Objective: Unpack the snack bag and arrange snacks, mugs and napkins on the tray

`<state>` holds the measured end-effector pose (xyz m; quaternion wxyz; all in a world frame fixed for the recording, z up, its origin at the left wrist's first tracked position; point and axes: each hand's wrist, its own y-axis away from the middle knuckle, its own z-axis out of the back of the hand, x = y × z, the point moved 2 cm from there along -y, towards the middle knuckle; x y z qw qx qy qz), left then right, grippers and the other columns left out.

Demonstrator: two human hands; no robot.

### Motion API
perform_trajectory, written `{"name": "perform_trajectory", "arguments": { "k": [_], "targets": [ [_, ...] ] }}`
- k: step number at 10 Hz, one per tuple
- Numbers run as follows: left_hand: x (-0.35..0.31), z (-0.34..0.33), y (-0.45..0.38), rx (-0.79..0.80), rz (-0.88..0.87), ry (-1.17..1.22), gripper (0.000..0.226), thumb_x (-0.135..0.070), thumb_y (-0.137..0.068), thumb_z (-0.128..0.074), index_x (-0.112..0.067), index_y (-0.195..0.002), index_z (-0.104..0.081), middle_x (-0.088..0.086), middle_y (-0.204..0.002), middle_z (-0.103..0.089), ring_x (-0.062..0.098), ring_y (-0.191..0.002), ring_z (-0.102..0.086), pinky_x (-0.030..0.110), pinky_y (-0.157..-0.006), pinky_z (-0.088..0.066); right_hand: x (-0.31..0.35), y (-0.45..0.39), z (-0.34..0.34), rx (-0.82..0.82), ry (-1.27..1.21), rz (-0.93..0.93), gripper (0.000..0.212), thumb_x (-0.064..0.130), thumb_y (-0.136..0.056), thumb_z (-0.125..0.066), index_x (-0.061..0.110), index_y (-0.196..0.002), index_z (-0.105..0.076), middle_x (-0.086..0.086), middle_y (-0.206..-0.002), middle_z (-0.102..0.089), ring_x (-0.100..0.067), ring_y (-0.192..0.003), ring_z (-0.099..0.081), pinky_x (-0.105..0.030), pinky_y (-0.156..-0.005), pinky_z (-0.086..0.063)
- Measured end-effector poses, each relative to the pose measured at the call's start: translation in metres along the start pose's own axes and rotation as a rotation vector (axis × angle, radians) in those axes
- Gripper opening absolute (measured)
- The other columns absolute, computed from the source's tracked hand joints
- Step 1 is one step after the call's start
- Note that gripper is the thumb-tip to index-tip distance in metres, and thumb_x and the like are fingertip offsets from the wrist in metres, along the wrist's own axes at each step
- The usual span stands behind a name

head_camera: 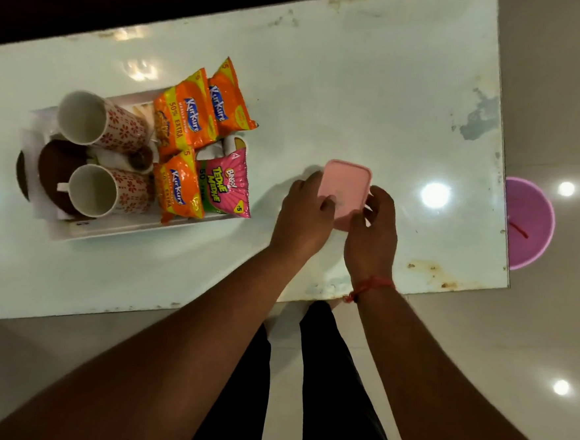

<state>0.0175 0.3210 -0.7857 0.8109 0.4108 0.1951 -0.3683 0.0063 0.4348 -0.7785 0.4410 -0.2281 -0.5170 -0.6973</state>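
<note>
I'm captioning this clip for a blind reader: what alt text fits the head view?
Both hands, left hand and right hand, hold a pink lidded box over a white table. To the left, a white tray carries two floral mugs, three orange snack packets and a pink snack packet.

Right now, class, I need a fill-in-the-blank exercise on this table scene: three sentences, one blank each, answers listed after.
1. Both hands, left hand and right hand, hold a pink ____.
2. The number of mugs on the tray is ____.
3. The pink packet lies beside ____ orange packets.

Answers: box; two; three
</note>
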Motion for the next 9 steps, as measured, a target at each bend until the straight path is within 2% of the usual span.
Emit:
{"name": "perform_trajectory", "arguments": {
  "k": [1,2,3,5,7,8,9],
  "targets": [
    [0.007,0.016,-0.014,-0.065,0.058,0.066,0.056,-0.028,-0.099,-0.051,-0.017,-0.151,-0.033,0.014,-0.144,-0.047,0.029,-0.129,-0.051,0.043,-0.104,-0.049,0.022,-0.020,-0.022,0.128,0.063,0.102,0.042,0.005,-0.095,-0.053,0.019,-0.135,-0.051,0.004,-0.130,-0.058,-0.010,-0.114,-0.056,-0.002,-0.080,-0.045],
    [0.008,0.035,-0.036,-0.093,0.105,0.073,0.065,-0.026,-0.100,-0.051,-0.011,-0.155,-0.021,0.020,-0.150,-0.038,0.034,-0.132,-0.046,0.041,-0.107,-0.044,0.044,-0.048,-0.047,0.227,0.138,0.201,0.046,-0.001,-0.093,-0.051,0.017,-0.136,-0.052,0.000,-0.132,-0.060,-0.015,-0.116,-0.059,-0.010,-0.087,-0.049],
    [0.005,0.041,-0.042,-0.078,0.070,-0.017,0.066,-0.025,-0.101,-0.048,-0.007,-0.156,-0.016,0.022,-0.153,-0.033,0.035,-0.135,-0.044,0.040,-0.108,-0.043,0.047,-0.058,-0.054,0.230,0.153,0.218,0.052,-0.006,-0.089,-0.048,0.018,-0.134,-0.053,-0.001,-0.129,-0.061,-0.017,-0.114,-0.061,-0.023,-0.090,-0.054],
    [0.000,0.041,-0.042,-0.033,0.017,-0.122,0.066,-0.023,-0.103,-0.045,-0.003,-0.156,-0.012,0.021,-0.155,-0.031,0.032,-0.136,-0.043,0.035,-0.106,-0.042,0.040,-0.061,-0.053,0.200,0.212,0.264,0.051,-0.003,-0.091,-0.048,0.023,-0.135,-0.053,0.004,-0.131,-0.061,-0.013,-0.114,-0.061,-0.025,-0.096,-0.052],
    [-0.005,0.054,-0.039,-0.009,0.019,-0.213,0.061,-0.024,-0.103,-0.045,-0.002,-0.155,-0.020,0.019,-0.154,-0.035,0.032,-0.136,-0.044,0.034,-0.106,-0.042,0.045,-0.053,-0.060,0.178,0.254,0.258,0.054,-0.002,-0.091,-0.040,0.020,-0.140,-0.050,0.000,-0.135,-0.059,-0.018,-0.121,-0.058,-0.031,-0.102,-0.049],
    [-0.012,0.079,-0.033,-0.125,-0.062,-0.257,0.051,-0.022,-0.100,-0.049,-0.006,-0.147,-0.038,0.016,-0.145,-0.045,0.030,-0.130,-0.050,0.033,-0.100,-0.046,0.045,-0.053,-0.056,0.085,0.248,0.255,0.057,-0.002,-0.090,-0.044,0.018,-0.144,-0.045,-0.003,-0.140,-0.055,-0.019,-0.128,-0.052,-0.035,-0.109,-0.043],
    [-0.013,0.099,-0.025,-0.241,-0.228,-0.338,0.044,-0.022,-0.098,-0.051,-0.008,-0.139,-0.048,0.013,-0.136,-0.051,0.028,-0.121,-0.056,0.034,-0.093,-0.048,0.052,-0.053,-0.047,-0.085,0.258,0.265,0.053,0.000,-0.091,-0.047,0.014,-0.142,-0.045,-0.004,-0.141,-0.053,-0.020,-0.130,-0.050,-0.038,-0.111,-0.040]
  ]
}}
